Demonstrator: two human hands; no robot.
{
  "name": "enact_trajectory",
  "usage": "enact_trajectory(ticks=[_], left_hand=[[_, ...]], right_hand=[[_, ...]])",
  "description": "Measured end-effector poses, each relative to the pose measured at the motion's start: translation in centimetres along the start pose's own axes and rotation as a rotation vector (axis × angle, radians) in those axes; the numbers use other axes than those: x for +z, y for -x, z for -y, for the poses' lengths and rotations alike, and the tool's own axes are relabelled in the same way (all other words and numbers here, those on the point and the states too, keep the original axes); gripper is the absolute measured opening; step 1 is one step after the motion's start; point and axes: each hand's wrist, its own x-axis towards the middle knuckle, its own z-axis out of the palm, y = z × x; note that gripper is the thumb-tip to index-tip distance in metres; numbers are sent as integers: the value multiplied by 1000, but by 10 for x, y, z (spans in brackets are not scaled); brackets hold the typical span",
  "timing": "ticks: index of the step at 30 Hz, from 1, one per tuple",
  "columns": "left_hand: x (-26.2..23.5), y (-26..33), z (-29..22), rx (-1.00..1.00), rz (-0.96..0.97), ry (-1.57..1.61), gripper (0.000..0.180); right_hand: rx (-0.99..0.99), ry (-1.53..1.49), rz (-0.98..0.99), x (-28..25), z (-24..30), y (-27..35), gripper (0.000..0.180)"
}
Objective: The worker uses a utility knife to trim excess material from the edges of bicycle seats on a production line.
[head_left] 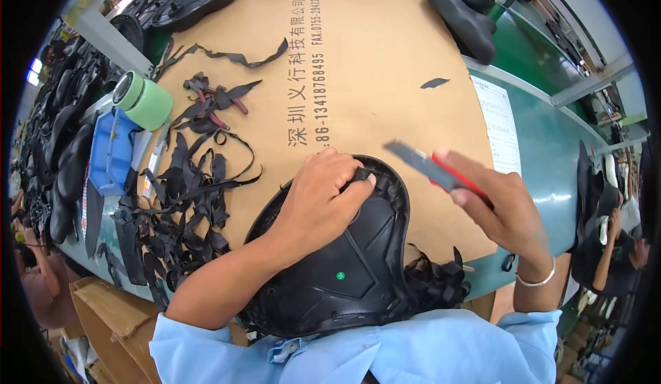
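A black bike or scooter seat (pixel 330 274) lies underside up against my body, its plastic base showing with a small green round sticker. My left hand (pixel 320 194) is on its far rim, thumb and fingers closed on the edge of the black cover (pixel 363 174). To the right, raised off the seat, my right hand (pixel 499 201) grips a red and dark grey utility knife (pixel 434 168). The knife points up and left, slightly blurred. A bracelet (pixel 540 277) circles my right wrist.
Cardboard (pixel 385 95) covers the bench. Black offcuts (pixel 186 212) pile at left, near red-handled pliers (pixel 220 105), a green jar (pixel 144 101) and a blue bin (pixel 111 151). Further seats (pixel 465 29) stand at the far right. A paper sheet (pixel 499 126) lies right.
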Motion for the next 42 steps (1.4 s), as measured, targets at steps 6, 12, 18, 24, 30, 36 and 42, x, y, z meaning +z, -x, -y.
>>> enact_trajectory(ticks=[6, 12, 18, 24, 30, 36, 42], left_hand=[[3, 5, -7, -136, -3, 225, 26], [-11, -4, 8, -358, -116, 1093, 32], [-36, 1, 9, -407, -369, 1585, 38], [-64, 23, -11, 105, -574, 744, 30], [-70, 50, 33, -309, -262, -547, 45], [-48, 18, 31, -512, 187, 355, 60], [-127, -100, 67, -514, -506, 897, 50]], right_hand=[[-137, 600, 353, 2, 20, -9, 54], [39, 655, 340, 17, 48, 40, 62], [241, 167, 279, 38, 57, 67, 62], [457, -256, -4, 54, 40, 84, 62], [409, -595, -196, 100, 3, 34, 75], [338, -734, -391, 53, -9, 6, 63], [266, -684, -757, 9, -49, 4, 43]])
